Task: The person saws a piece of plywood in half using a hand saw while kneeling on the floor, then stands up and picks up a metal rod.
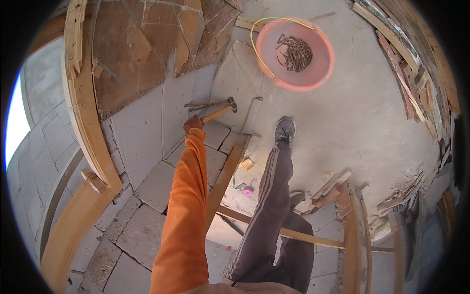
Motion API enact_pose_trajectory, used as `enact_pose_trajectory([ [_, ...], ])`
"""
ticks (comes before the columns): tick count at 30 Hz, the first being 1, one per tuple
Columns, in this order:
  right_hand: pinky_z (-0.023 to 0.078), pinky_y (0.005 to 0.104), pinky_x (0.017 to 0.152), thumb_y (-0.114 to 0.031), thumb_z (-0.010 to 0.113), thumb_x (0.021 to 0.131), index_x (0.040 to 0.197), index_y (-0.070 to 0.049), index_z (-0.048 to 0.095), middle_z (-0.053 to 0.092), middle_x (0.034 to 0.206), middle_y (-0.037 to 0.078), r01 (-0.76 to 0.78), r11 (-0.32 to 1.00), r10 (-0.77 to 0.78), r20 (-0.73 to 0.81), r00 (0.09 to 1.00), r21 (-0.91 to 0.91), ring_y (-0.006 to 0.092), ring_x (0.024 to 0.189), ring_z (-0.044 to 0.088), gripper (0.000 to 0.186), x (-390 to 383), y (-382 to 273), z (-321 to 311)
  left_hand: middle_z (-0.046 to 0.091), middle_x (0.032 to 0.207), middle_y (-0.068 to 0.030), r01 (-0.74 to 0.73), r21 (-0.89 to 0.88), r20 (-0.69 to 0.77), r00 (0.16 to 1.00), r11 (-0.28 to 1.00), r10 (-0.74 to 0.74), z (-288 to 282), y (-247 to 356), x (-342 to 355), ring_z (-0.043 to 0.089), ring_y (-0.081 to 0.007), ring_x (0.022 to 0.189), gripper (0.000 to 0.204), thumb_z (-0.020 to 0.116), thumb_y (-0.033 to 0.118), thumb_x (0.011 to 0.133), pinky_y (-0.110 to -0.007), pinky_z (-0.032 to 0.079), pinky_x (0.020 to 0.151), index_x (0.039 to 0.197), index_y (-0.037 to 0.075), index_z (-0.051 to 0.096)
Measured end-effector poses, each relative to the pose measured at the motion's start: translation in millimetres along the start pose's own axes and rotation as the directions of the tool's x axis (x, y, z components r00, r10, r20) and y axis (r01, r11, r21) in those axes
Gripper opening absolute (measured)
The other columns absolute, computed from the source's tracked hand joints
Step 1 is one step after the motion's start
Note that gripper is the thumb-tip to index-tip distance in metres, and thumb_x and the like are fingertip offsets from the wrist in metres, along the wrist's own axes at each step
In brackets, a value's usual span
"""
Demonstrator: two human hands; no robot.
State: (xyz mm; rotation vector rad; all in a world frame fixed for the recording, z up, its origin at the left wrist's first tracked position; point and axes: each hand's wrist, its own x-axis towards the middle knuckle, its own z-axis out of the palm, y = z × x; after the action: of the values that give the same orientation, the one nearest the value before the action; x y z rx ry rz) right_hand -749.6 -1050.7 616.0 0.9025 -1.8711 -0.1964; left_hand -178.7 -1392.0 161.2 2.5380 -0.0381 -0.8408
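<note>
My left hand [194, 124], at the end of an orange sleeve, is closed around the wooden handle of a hammer [218, 113]. The hammer's dark head points away to the right, just above the floor by the block wall. Against that head lies a thin brown rod-like tool [205, 104]; its kind I cannot make out. Close by on the right is a narrow grey strip [252, 113]. My right hand does not show anywhere. Further off stands a pink bucket [328, 58] with a yellow handle, holding a heap of rusty nails [295, 53].
Grey blocks [156, 186] form a ledge under my left arm. Wooden planks [226, 188] and a crossbar [313, 238] run beside and behind my legs. Scrap wood [401, 73] piles up at the right. A pink round item [248, 191] lies near my shoe [285, 130].
</note>
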Motion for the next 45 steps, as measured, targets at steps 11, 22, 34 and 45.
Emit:
enact_pose_trajectory([
  [11,0.030,0.0605,0.111,-0.058,0.082,0.080,0.156,-0.002,0.040,0.018,0.159,0.034,0.003,0.991,0.001,0.025,1.000,-0.132,0.0445,0.143,0.027,0.104,1,-22,17,0.073,0.101,-0.0084,0.191,0.088,-0.172,0.970,0.978,-0.174,39,13,47,0.072,-0.0217,0.088,0.030,0.058,0.030,0.104,-0.034,0.058,0.076,0.108,0.001,0.064],
  [22,0.033,0.0602,0.109,-0.062,0.082,0.078,0.158,-0.002,0.037,0.020,0.158,0.035,-0.376,0.912,0.333,-0.239,0.912,-0.162,0.0463,0.141,0.030,0.109,3,76,11,0.068,0.105,-0.0178,-0.497,-0.186,-0.550,0.768,0.848,0.330,7,-6,-167,0.067,-0.0304,0.095,0.021,0.044,0.015,0.109,-0.044,0.052,0.088,0.109,-0.001,0.058],
  [34,0.037,0.0599,0.106,-0.066,0.082,0.076,0.159,-0.002,0.035,0.021,0.157,0.036,-0.797,0.576,0.682,-0.432,0.590,-0.179,0.0482,0.139,0.034,0.114,1,307,21,0.056,0.130,-0.0164,-0.098,-0.888,0.319,0.574,0.450,0.754,-235,-20,-617,0.057,-0.0307,0.127,0.036,0.050,0.035,0.110,-0.043,0.046,0.116,0.123,0.001,0.045],
  [45,0.044,0.0639,0.090,-0.075,0.082,0.068,0.163,-0.007,0.027,0.022,0.150,0.046,-0.672,0.698,0.529,-0.455,0.716,-0.247,0.0583,0.126,0.042,0.129,-3,312,28,0.055,0.134,-0.0120,0.307,-0.800,0.595,0.301,0.515,0.745,-442,-118,-758,0.051,-0.0314,0.139,0.034,0.052,0.034,0.109,-0.050,0.039,0.122,0.126,0.006,0.048],
])
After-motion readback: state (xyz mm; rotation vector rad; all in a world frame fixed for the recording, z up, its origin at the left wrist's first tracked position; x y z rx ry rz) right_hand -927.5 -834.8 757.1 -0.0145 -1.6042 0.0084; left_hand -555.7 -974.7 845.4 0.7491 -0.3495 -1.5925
